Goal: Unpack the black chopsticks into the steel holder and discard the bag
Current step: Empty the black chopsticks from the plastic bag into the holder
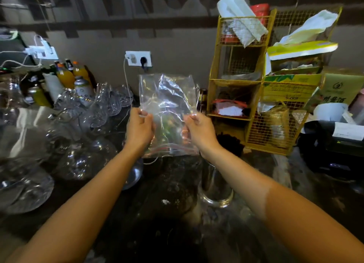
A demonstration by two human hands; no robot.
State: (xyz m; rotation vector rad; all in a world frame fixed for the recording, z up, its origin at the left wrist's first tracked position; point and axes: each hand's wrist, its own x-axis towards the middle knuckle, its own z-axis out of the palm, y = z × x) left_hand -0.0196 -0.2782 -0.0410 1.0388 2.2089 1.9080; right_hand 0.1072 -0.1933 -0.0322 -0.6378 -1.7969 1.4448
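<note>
A clear plastic bag (167,113) is held up in the middle of the frame, pinched at its two sides: the left hand (139,128) is closed on the left edge and the right hand (199,130) on the right edge, thumbs in front and fingers behind the film. The bag is kept stretched between them with its red zip strip hanging at the lower end, mouth downward, probably so that it can be seen to be empty before it is thrown away. No chopsticks can be made out inside it; only the clutter behind shows through the film.

The steel holder (214,186) stands on the dark counter (157,213), lower right of centre, directly under the right forearm. A dark bundle (229,142) rises from its top, which is taken to be the black chopsticks already dropped in, though the dim light and the arm across it leave this uncertain.

The unpacking is therefore judged complete, and only the discarding is left. No bin is visible anywhere in the frame. Glass bowls (25,188) are crowded along the left side, and a yellow wire rack (236,69) stands at the upper right, so a clear path away from the counter will be needed when the bag is carried off.
</note>
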